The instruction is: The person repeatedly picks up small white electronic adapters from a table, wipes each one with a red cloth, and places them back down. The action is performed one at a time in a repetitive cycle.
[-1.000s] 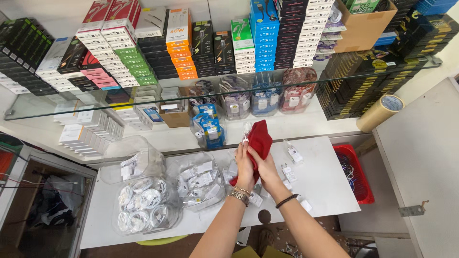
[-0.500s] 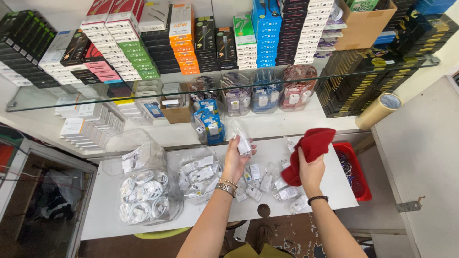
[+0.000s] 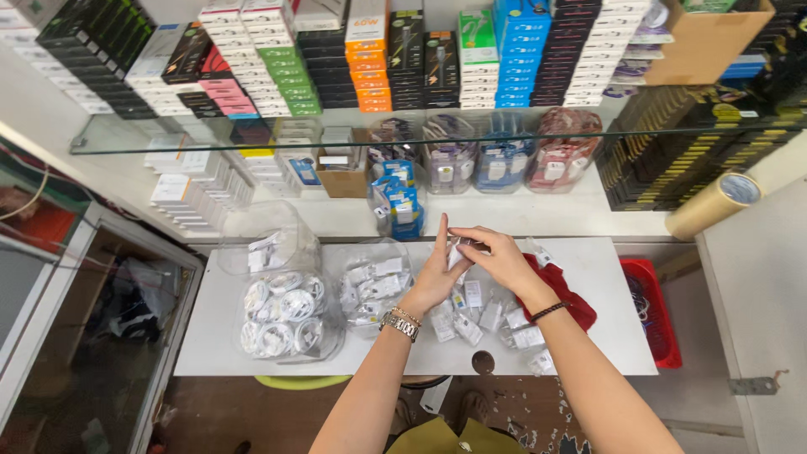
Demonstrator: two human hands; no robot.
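1. White tabletop (image 3: 588, 277) below a glass shelf (image 3: 210, 139), crowded with stock.
2. Stacked on the shelf: slim boxes in columns of black, white, pink, green, orange and blue (image 3: 521, 50); an open brown carton (image 3: 706, 42) at upper right.
3. Under the glass: clear tubs of bagged goods with white, blue and red contents (image 3: 559, 151), a small cardboard box (image 3: 343, 172), rows of flat white boxes (image 3: 197, 189) at left.
4. On the tabletop, left: two clear jars, one of coiled white cables (image 3: 282, 315), one of small white packets (image 3: 370, 282).
5. Right edge: red basket (image 3: 651, 307), roll of tan tape (image 3: 714, 206).
6. Middle: loose clear sachets (image 3: 466, 315) scattered beneath the wrists, red cloth (image 3: 563, 290) lying under the right forearm.
7. Both hands raised together above the sachets: left hand (image 3: 437, 273) with fingers straight, right hand (image 3: 496, 252) curled, pinching one small clear sachet (image 3: 456, 249) between them.
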